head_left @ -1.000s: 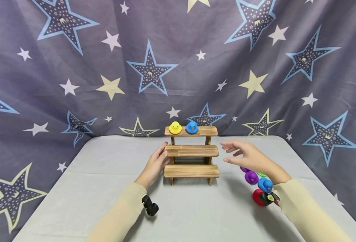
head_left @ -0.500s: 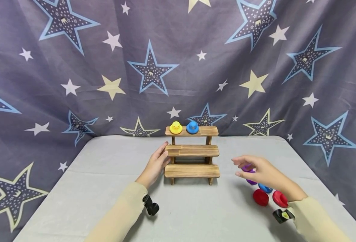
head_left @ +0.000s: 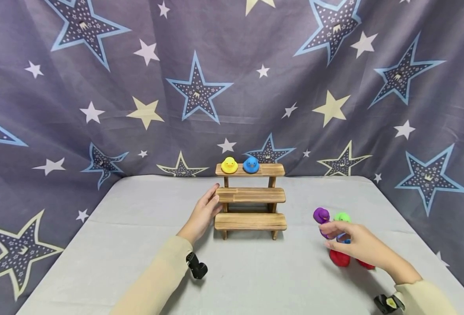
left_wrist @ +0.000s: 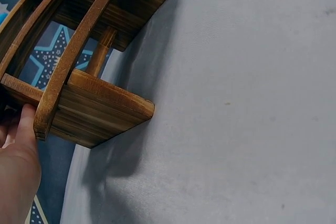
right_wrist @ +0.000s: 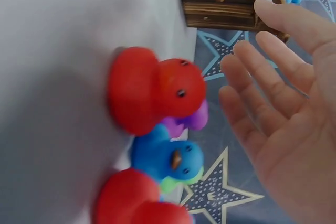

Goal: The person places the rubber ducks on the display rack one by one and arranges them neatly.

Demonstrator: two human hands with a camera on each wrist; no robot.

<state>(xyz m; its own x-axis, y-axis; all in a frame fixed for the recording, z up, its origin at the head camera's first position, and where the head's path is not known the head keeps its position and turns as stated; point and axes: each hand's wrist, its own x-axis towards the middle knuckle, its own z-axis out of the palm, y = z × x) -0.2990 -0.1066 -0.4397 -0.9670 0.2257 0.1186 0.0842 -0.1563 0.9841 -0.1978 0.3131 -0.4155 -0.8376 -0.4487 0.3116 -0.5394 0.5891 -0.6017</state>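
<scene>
A three-tier wooden stand (head_left: 250,222) stands on the table, with a yellow rubber duck (head_left: 229,166) and a blue rubber duck (head_left: 251,165) on its top shelf. My left hand (head_left: 201,218) holds the stand's left side at the middle shelf, its thumb (left_wrist: 26,124) against the wood. At the right, my right hand (head_left: 360,243) hovers with parted fingers over a cluster of rubber ducks, holding nothing. A purple duck (head_left: 321,215) and a green duck (head_left: 342,217) show beyond it. Red ducks (right_wrist: 134,90) and another blue duck (right_wrist: 168,156) lie below, partly hidden in the head view.
Grey cloth covers the table (head_left: 255,280). A star-patterned curtain (head_left: 232,87) hangs behind and along both sides. Small black cameras ride on both wrists, the left camera (head_left: 196,266) close above the cloth.
My right hand has moved from beside the stand rightward and toward me, down over the duck cluster. My left hand stays at the stand, and both ducks on top stay put.
</scene>
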